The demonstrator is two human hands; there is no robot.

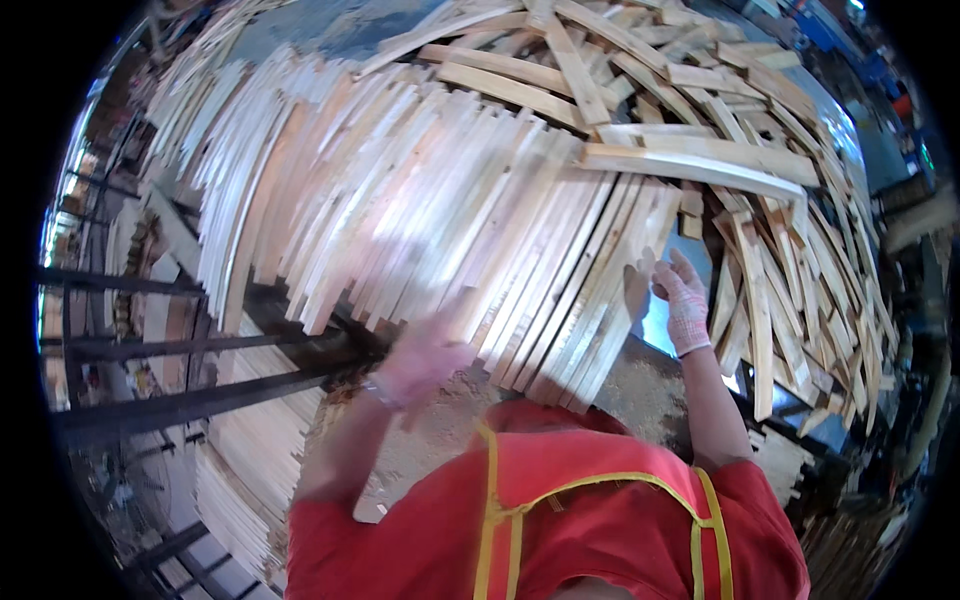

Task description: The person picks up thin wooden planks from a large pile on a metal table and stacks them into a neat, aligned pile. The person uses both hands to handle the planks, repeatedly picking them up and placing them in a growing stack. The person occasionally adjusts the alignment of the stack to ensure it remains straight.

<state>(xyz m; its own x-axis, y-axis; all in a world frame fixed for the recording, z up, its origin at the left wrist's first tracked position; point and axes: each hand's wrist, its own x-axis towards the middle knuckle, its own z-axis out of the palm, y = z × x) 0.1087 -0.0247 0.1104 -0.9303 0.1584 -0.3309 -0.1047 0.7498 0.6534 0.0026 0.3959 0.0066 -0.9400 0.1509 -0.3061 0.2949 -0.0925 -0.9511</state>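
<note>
A row of long, pale wooden slats lies side by side in front of me, with uneven near ends. My left hand, in a pale pinkish glove, is at the near ends of the slats left of my body. Motion smears its fingers, so whether it grips a slat cannot be told. Beside the right edge of the row is my right hand, in a white and pink glove. Its fingers are raised and apart, with nothing visible in them. Dark gaps show between some slats at the row's right end.
A jumbled heap of wooden strips covers the far and right side, some overlapping the row. Dark metal bars extend at the left, with more stacked slats below. Sawdust lies near my body.
</note>
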